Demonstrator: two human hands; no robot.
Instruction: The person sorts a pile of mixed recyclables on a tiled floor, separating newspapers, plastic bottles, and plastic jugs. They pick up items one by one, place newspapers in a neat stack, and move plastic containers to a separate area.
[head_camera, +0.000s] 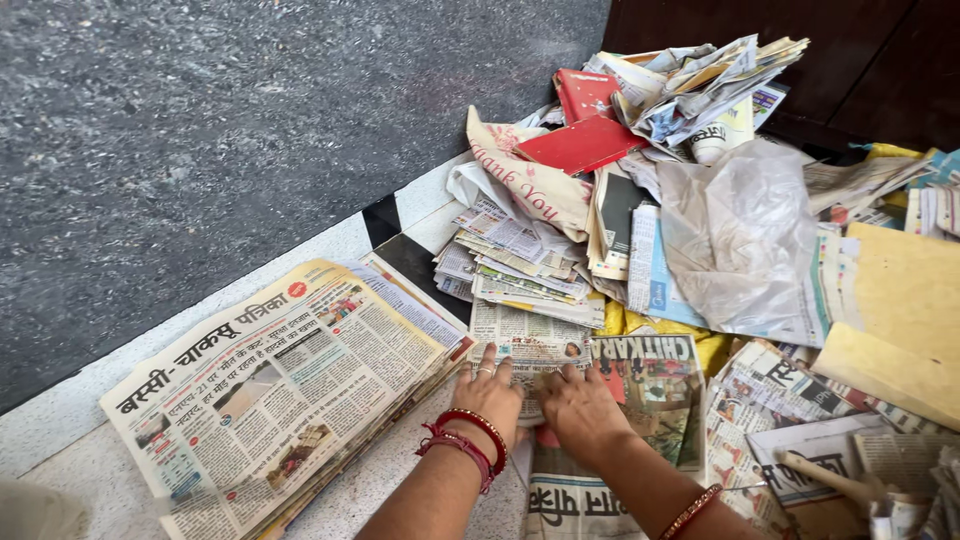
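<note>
L hand (490, 395) & R hand (580, 405): grip spread flat, pressing folded newspaper (530, 350), nothing clasped.

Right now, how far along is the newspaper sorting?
Done: a flat stack of newspapers lies squared by the wall. In hand: left hand and right hand press flat on a folded newspaper. Left: a loose heap of papers with red folders and a crumpled plastic bag behind.

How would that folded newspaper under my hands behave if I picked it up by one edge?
The folded newspaper under the left hand and right hand looks thin, so it would probably droop and fan open. It seems light, and would likely slide easily over the papers beneath.
</note>
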